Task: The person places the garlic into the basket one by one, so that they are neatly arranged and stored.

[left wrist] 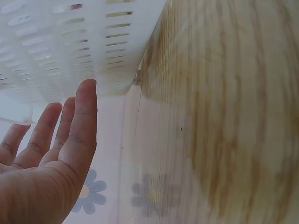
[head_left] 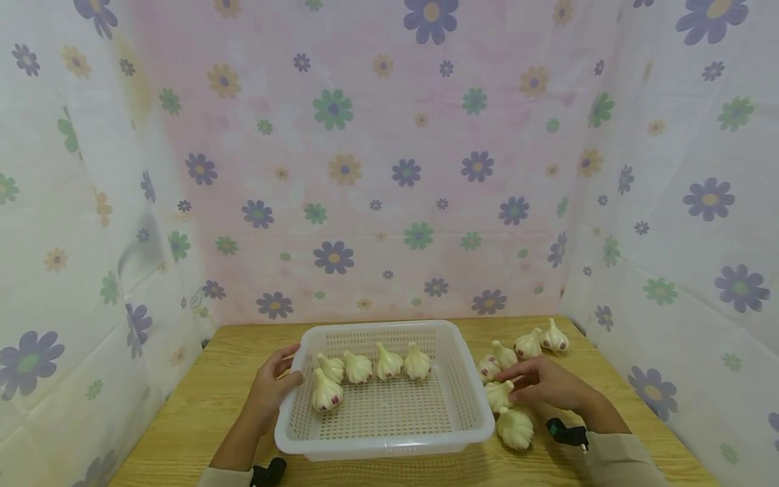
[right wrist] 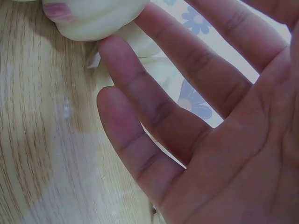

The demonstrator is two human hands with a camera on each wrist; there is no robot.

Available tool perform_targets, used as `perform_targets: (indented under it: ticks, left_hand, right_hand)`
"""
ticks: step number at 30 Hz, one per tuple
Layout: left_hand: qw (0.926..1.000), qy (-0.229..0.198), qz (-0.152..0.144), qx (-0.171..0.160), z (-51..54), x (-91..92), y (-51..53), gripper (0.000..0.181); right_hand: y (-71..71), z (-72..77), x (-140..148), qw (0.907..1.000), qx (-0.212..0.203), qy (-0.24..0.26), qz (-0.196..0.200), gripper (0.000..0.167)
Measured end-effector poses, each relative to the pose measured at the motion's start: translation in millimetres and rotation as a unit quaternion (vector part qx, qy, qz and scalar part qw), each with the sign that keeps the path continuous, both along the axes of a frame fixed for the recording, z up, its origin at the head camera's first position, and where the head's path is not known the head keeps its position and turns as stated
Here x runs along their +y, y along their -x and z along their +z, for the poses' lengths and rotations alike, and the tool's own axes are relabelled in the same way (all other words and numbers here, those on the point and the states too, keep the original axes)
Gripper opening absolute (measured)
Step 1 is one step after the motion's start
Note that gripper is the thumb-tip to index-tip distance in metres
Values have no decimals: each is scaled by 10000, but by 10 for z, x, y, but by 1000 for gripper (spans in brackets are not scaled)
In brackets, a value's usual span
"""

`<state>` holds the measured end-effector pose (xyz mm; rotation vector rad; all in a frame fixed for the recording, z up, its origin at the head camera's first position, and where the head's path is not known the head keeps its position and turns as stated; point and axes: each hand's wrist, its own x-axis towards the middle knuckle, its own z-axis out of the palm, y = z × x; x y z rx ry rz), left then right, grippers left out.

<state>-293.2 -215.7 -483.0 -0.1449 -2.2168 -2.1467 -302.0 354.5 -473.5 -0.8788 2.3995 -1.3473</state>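
A white basket (head_left: 389, 445) holds several garlic bulbs (head_left: 388, 364) along its back and left side. At its left rim is my left hand (head_left: 270, 389), thumb over the rim and fingers against the outer wall. In the left wrist view the fingers (left wrist: 77, 135) stretch up to the slotted wall (left wrist: 70, 42). Right of the basket, my right hand (head_left: 550, 385) reaches over a bulb (head_left: 498, 398), index finger and thumb beside it. The right wrist view has its fingers (right wrist: 191, 60) spread and loosely bent near a bulb (right wrist: 96, 18); whether they touch it is unclear.
More bulbs (head_left: 528, 343) lie on the wooden table (head_left: 201, 399), in a line towards the back right; another bulb (head_left: 515, 429) sits nearer the front. Flower-patterned cloth (head_left: 377, 169) hangs behind and at both sides.
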Motion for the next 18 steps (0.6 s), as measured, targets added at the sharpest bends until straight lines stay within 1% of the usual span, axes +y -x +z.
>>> perform_targets:
  ticks: [8,14,18]
  left_hand:
    - [10000,13,30,-21,3,4,-2,62]
    - [10000,14,32,-17,8,6,-6,61]
    - [10000,27,39,-25,10,5,-6,61]
  right_hand:
    - [45,-56,40,10000,48,35,19,37]
    - [44,-41,74,9999,28,-95,-136,35]
    - [20,-10,117,9992,79,-233,-326,36]
